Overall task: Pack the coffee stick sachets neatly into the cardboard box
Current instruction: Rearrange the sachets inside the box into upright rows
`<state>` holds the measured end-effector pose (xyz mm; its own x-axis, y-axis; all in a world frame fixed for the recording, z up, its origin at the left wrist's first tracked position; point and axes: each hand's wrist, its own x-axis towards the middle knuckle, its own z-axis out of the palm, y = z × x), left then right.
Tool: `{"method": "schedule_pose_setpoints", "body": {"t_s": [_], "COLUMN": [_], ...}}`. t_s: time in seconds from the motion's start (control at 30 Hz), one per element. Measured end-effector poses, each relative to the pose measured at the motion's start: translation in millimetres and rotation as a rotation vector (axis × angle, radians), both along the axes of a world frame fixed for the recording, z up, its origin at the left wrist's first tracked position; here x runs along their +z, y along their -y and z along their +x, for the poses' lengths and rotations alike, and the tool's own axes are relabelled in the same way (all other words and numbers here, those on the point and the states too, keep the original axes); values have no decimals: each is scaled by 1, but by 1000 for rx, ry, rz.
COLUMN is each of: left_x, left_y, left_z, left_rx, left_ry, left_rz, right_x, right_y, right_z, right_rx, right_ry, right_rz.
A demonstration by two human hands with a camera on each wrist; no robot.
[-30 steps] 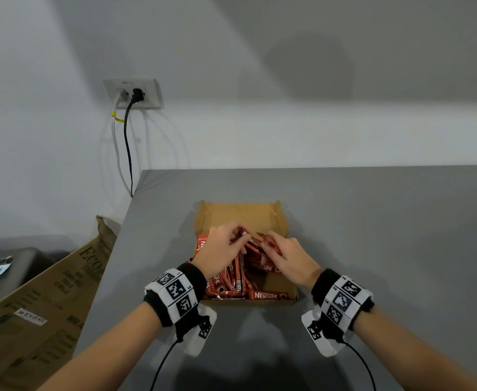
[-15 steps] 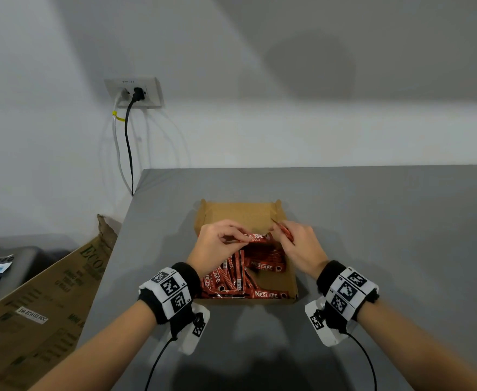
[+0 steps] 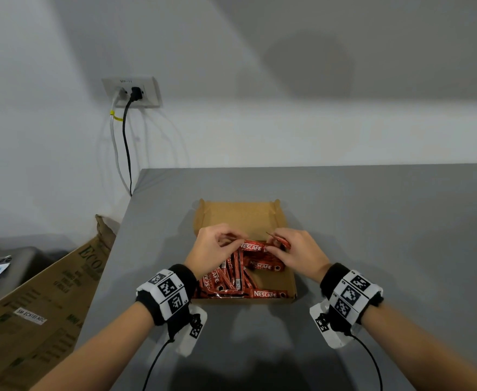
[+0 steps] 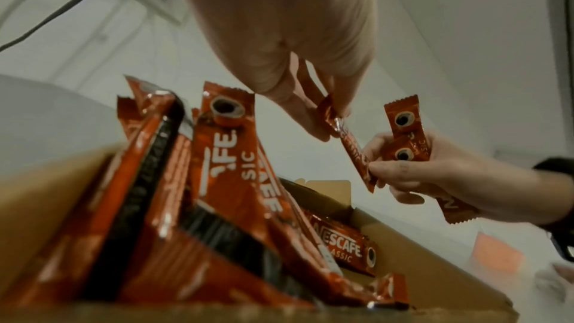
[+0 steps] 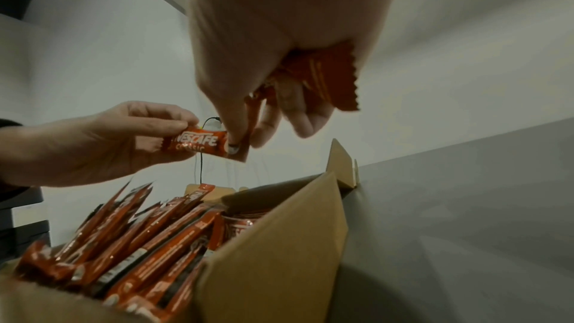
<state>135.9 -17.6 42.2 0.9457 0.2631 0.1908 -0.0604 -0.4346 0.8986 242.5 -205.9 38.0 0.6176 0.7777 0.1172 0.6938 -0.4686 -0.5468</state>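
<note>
An open cardboard box (image 3: 290, 277) sits on the grey table, with several red coffee stick sachets (image 3: 226, 277) lying jumbled in its near left part. Above the box, my left hand (image 3: 217, 245) and right hand (image 3: 290, 249) pinch the two ends of one red sachet (image 3: 250, 246) held crosswise. The left wrist view shows this sachet (image 4: 354, 149) between both hands. My right hand (image 4: 413, 173) also holds a few more sachets (image 4: 406, 132) in its palm; the right wrist view shows them (image 5: 326, 77) tucked under the curled fingers.
The box's far half (image 3: 240, 218) shows bare cardboard. A large flattened carton (image 3: 34, 314) leans beside the table's left edge. A wall socket (image 3: 133, 91) with cables hangs above the table's far left corner. Grey tabletop (image 3: 386, 235) stretches to the right.
Both hands have risen from the pile and moved toward the box's far half, spreading apart with one sachet now stretched crosswise between them.
</note>
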Motion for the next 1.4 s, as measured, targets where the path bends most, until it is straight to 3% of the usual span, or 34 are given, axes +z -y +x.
{"method": "schedule_pose_setpoints", "body": {"t_s": [0.2,0.3,0.4,0.57,0.7,0.83,1.07,1.4], "left_x": [-2,-3,-6,-23,-36,-40,-35,-32], "left_y": [9,14,11,18,18,14,8,14], "left_z": [6,6,-1,-8,-8,-12,-6,1], "left_rx": [-45,-57,1,-424,-469,-470,-485,-406], "left_ry": [1,-77,-163,-180,-266,-225,-329,-279], "left_rz": [84,104,337,880,1095,1223,1150,1079], "right_x": [4,5,5,1,3,1,-8,-8], "right_y": [-4,2,13,9,4,-6,-19,-23], "right_z": [-2,1,6,-4,-8,-9,-16,-12], "right_rx": [11,-79,-169,-150,-74,-10,12,36], "right_ry": [-43,-49,-48,-84,15,151,257,217], "right_rz": [-105,-164,-205,-229,-356,-494,-592,-547]}}
